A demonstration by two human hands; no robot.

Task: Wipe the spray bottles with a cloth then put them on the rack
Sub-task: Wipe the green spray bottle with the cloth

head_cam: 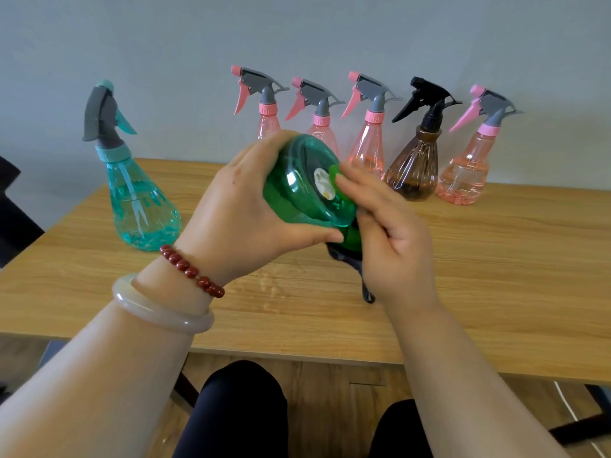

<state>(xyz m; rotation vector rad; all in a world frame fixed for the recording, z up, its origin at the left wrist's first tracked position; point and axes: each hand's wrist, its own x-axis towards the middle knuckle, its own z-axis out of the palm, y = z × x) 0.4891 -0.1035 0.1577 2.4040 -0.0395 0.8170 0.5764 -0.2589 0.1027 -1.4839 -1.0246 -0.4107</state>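
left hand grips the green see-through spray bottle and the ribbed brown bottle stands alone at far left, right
No: in the head view the teal plastic spray bottle stands alone at far left; the left hand does grip the green see-through spray bottle.
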